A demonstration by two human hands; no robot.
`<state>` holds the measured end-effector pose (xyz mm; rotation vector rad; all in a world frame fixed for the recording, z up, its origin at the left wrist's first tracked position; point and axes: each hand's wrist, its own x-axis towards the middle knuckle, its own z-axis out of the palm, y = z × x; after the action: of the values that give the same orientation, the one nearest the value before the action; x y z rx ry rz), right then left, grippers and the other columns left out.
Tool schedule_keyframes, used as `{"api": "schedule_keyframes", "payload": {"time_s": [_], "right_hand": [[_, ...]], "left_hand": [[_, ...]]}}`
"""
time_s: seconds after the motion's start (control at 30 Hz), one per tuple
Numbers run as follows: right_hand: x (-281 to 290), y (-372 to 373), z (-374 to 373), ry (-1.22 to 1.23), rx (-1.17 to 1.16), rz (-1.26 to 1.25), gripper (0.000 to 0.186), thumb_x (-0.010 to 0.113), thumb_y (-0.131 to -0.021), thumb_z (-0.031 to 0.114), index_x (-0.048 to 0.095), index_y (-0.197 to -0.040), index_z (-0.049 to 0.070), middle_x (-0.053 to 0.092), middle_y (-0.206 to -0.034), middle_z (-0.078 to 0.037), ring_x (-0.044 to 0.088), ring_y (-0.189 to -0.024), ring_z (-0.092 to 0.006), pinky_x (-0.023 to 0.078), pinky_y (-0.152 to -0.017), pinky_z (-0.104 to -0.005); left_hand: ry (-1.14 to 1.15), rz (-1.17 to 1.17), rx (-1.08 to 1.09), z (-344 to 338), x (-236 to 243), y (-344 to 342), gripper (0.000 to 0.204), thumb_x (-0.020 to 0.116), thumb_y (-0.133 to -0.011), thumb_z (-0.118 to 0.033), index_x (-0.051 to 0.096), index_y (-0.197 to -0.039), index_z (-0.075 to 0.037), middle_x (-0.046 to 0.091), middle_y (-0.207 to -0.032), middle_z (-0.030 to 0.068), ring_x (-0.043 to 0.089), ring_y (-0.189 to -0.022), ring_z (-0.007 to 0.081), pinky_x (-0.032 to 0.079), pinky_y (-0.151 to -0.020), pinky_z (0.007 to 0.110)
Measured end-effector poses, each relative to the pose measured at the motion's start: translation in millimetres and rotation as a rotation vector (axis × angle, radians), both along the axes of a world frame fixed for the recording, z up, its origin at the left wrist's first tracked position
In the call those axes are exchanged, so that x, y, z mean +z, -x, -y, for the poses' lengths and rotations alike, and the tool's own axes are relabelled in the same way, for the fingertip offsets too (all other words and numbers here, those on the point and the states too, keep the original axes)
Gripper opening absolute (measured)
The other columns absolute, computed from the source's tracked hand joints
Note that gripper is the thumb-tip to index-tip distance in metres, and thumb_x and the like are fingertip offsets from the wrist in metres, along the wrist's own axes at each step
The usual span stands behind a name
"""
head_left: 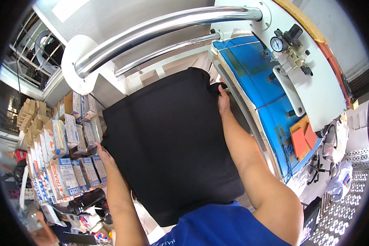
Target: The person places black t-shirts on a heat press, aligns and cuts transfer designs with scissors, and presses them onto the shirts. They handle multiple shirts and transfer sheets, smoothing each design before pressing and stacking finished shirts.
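Observation:
A broad black cloth, smooth and nearly square, is spread out in front of me and covers whatever lies beneath it. Whether it is a garment cannot be told. At its left edge is my left hand, thumb up and fingers tucked behind the fabric, closed on the edge. My right hand grips the far right edge near the corner, where the cloth bunches into folds; its thumb shows and its other fingers are mostly hidden. The near end of the cloth reaches my blue shirt.
Thick chrome bars of a white machine cross beyond the cloth. Right of it runs a blue padded surface below a pressure gauge, with orange-red pieces on it. Stacked boxes stand at left; another person's arm shows lower left.

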<state>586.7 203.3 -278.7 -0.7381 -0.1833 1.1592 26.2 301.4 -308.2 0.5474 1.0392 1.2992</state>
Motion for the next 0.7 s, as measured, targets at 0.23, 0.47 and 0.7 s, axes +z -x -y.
{"api": "schedule_keyframes", "payload": {"time_s": [0.23,0.47,0.7], "right_hand": [[17.2,11.2,-16.1,0.245,-0.125,0.125,0.056,0.071,-0.08,0.006,0.056,-0.134,0.011,0.064,-0.121,-0.015,0.062,-0.112,-0.0281,0.05,-0.1,-0.04],[-72.4,-57.7,-14.0,0.442,-0.117,0.33,0.043,0.076,-0.079,0.016,0.068,-0.116,-0.004,0.07,-0.113,-0.015,0.065,-0.106,-0.0268,0.049,-0.098,-0.036],[-46.2,-41.0,-19.3,0.298,0.029,0.272,0.047,0.059,-0.097,0.016,0.053,-0.14,0.0,0.06,-0.135,-0.02,0.06,-0.12,-0.0316,0.047,-0.106,-0.0397]], "left_hand": [[0.325,0.077,-0.063,-19.7,1.5,45.5,0.047,0.064,-0.091,-0.025,0.06,-0.128,0.005,0.063,-0.128,0.0227,0.062,-0.118,0.038,0.048,-0.107,0.049],[0.149,-0.278,0.097,-50.7,-51.5,6.2,0.023,0.067,-0.081,-0.021,0.071,-0.092,0.0,0.071,-0.091,0.0117,0.069,-0.083,0.0245,0.054,-0.082,0.033],[0.153,-0.011,0.206,-31.3,-48.3,27.7,0.028,0.071,-0.084,-0.02,0.069,-0.096,0.005,0.07,-0.093,0.0139,0.07,-0.08,0.025,0.058,-0.076,0.033]]}}
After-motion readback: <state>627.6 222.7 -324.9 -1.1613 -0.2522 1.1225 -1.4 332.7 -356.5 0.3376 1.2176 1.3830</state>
